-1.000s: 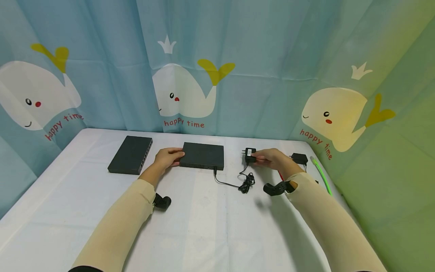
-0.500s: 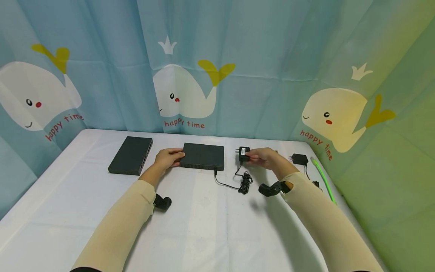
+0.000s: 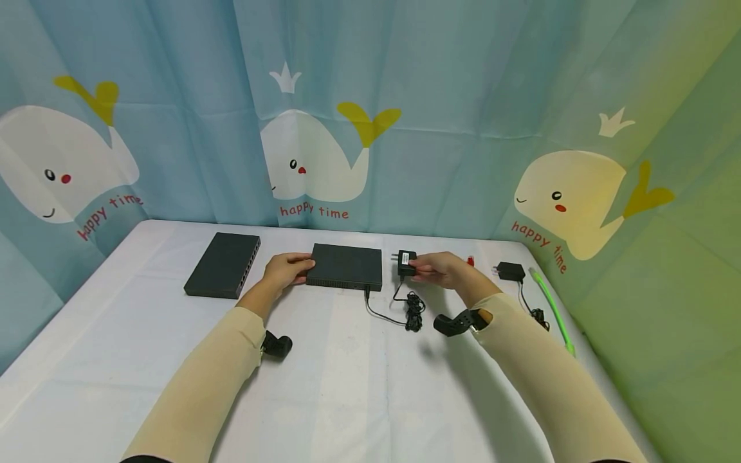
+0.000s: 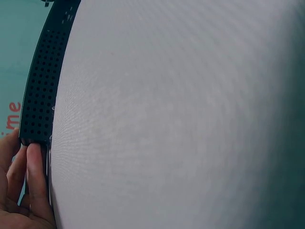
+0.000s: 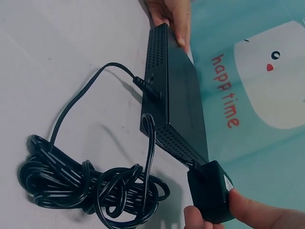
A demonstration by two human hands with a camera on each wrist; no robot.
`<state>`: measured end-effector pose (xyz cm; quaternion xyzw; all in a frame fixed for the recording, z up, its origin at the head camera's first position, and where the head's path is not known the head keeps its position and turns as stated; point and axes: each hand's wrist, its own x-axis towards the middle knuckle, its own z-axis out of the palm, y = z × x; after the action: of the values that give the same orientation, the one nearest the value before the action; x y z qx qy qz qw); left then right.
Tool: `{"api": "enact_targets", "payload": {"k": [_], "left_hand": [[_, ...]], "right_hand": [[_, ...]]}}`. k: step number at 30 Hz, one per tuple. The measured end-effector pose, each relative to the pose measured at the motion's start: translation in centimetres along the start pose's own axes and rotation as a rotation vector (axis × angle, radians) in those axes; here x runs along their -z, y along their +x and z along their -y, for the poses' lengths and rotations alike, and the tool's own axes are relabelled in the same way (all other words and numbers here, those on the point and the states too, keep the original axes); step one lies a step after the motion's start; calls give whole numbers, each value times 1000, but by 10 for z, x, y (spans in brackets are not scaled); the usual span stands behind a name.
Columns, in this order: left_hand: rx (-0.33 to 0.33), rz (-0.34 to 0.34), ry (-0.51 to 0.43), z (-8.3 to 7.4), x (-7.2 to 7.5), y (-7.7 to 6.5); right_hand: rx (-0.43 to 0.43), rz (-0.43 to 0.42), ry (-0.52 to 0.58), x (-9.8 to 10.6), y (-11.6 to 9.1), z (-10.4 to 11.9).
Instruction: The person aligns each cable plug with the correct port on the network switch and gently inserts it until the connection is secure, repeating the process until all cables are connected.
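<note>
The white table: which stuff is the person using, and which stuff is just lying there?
Part of the job, it seems:
middle black box, held by the left hand
plug adapter, held by the right hand
bundled cord, plugged into that box

Probably just lying there:
other black box
second adapter
green cable
small red thing, too hidden to name

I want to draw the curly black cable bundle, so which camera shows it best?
The right wrist view: the cable bundle is big there, its loops easy to see. The head view shows it whole but smaller, below the power adapter. The left wrist view doesn't show it.
</note>
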<state>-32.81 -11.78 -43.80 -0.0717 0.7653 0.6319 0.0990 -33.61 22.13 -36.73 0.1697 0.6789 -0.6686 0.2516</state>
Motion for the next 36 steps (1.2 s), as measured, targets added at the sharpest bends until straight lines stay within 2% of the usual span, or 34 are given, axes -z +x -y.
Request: {"api": "enact_targets", "payload": {"k": [9,26,36], "left_hand": [[-1,-4,13,0,0,0],[7,-8,1,0,1,0],[0,-3,-3,0,0,-1]], "right_hand": [[17,6,-11,-11,9,-1],[23,25,-54,-37,12,0],[18,-40,-127,-50,15,3]]}}
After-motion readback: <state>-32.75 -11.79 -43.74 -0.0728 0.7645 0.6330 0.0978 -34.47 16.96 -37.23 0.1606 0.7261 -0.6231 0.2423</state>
